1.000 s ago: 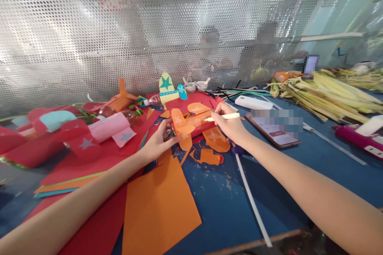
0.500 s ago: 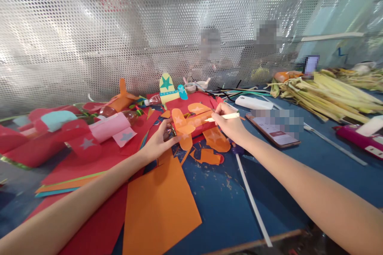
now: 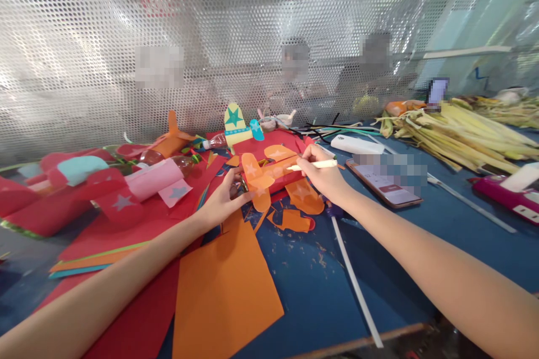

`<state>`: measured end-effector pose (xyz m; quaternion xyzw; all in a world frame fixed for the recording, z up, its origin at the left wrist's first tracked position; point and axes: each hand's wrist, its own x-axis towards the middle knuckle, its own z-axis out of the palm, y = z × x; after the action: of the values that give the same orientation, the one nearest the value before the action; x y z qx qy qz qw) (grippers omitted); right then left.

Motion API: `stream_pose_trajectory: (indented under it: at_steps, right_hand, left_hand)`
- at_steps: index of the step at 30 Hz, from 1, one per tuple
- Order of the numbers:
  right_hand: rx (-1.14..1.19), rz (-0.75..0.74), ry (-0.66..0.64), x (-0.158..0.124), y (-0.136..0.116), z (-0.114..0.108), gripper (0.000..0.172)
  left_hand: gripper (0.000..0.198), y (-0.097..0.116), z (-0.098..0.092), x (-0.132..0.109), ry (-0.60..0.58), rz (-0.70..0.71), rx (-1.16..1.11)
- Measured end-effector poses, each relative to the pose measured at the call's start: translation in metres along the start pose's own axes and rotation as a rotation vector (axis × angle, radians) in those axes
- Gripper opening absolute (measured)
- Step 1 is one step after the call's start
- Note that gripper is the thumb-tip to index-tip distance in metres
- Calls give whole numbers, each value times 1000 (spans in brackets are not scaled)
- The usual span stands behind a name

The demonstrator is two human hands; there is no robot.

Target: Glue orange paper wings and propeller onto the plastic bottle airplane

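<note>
An orange paper plane (image 3: 257,182) with pale stars lies in the middle of the blue table. My left hand (image 3: 227,196) is closed on its left end, by the propeller-like paper shapes. A cream marker (image 3: 315,165) is pinched in my right hand (image 3: 322,171), its tip touching or close to the orange body. Under my right hand is an orange wing piece (image 3: 305,195) with a star. Cut orange scraps (image 3: 295,220) lie just in front of the plane.
An orange sheet (image 3: 227,291) and red sheets (image 3: 138,297) lie near the front. Paper planes (image 3: 151,179) crowd the left. A phone (image 3: 381,182), white stick (image 3: 356,280), glue gun (image 3: 509,190) and dried husks (image 3: 446,129) are at the right. People sit behind the perforated screen (image 3: 210,39).
Both hands stay almost still; the marker tip has shifted very slightly left. Behind the screen, another blurred patch shows at the left.
</note>
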<state>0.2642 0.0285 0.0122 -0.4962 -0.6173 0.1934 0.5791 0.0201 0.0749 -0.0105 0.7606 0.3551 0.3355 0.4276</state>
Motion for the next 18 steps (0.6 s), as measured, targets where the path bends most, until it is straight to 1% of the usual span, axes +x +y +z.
stream_pose_trajectory:
  at_steps: [12, 18]
  right_hand:
    - [1, 3, -13, 0, 1, 0, 20]
    - [12, 7, -26, 0, 0, 0, 20]
  left_hand:
    - [63, 1, 1, 0, -1, 10, -14]
    - [60, 0, 1, 0, 10, 15, -16]
